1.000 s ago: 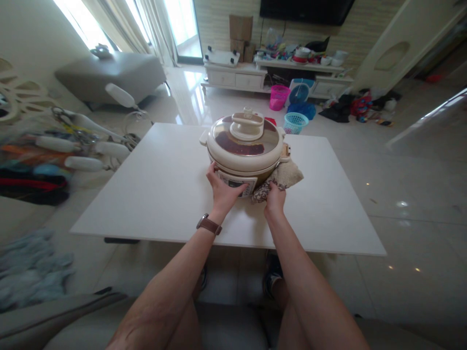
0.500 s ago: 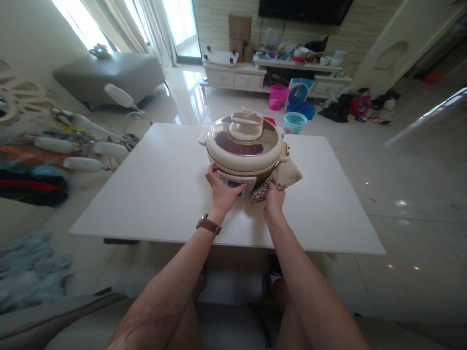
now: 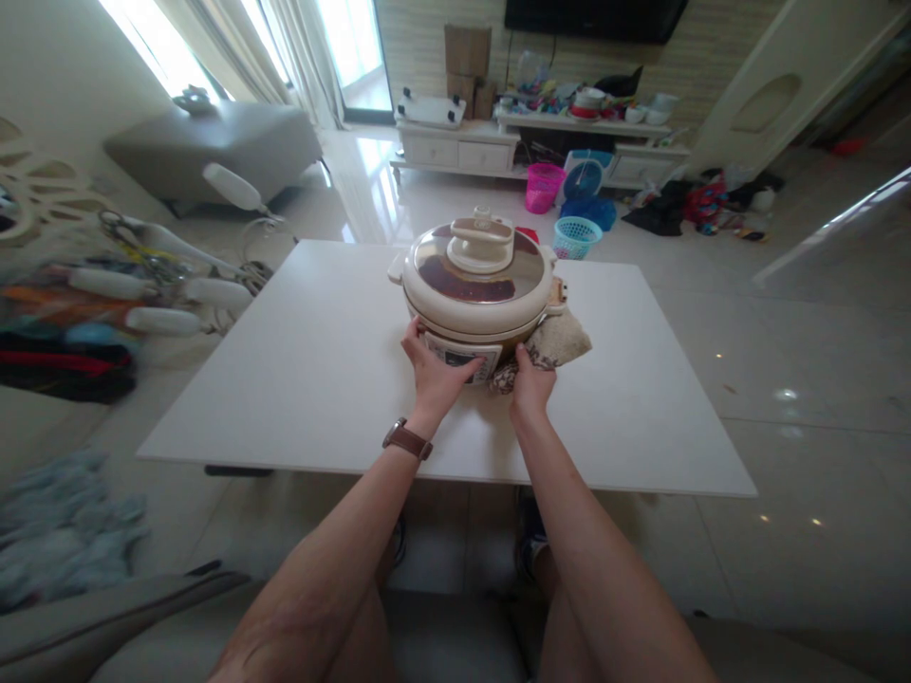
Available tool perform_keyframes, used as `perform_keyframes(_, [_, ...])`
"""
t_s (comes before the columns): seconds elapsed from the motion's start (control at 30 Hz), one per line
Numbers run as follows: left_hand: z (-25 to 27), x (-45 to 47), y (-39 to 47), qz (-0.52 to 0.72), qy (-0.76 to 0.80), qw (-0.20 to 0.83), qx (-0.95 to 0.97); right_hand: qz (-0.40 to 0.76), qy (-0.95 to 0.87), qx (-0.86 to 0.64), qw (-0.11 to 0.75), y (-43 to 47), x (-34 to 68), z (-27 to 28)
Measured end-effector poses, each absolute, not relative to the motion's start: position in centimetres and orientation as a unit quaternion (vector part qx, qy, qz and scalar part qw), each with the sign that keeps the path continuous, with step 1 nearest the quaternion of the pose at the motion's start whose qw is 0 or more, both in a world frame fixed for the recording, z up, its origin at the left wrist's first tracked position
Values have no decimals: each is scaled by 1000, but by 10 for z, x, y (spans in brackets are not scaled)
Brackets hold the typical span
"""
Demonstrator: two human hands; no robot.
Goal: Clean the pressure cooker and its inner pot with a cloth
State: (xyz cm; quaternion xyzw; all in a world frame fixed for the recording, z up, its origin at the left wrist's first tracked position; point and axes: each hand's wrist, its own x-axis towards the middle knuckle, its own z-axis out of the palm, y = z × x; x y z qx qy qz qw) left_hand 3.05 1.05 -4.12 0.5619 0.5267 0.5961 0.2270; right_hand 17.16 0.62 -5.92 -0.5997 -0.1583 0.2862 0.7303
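Observation:
A cream electric pressure cooker (image 3: pixel 462 313) with a shiny lid and a thick top handle stands on the white table (image 3: pixel 299 379). My left hand (image 3: pixel 436 372) steadies its front, the thumb stretched over the control panel (image 3: pixel 455 359) and the fingers at the left of the panel. A beige cloth with a brown pattern (image 3: pixel 562 340) is bunched in my right hand (image 3: pixel 533 379), which presses it against the cooker's lower right side. Part of the cloth hangs out to the right of that hand.
Beyond the table are a pink basket (image 3: pixel 545 188), a light blue basket (image 3: pixel 576 237) and a white cabinet (image 3: pixel 455 152) loaded with bowls and boxes. A lamp with several white shades (image 3: pixel 163 321) is at the left. A grey seat (image 3: pixel 448 636) lies beneath me.
My right hand has shifted slightly upward and left on the cloth, its thumb now raised against the cooker's side. The left hand and cooker stay put.

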Motion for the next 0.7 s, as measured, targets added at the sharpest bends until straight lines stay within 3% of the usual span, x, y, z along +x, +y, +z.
perform_keyframes(0.7, [-43, 30, 12, 598, 522, 215, 569, 301, -175, -590, 728, 5, 177, -65])
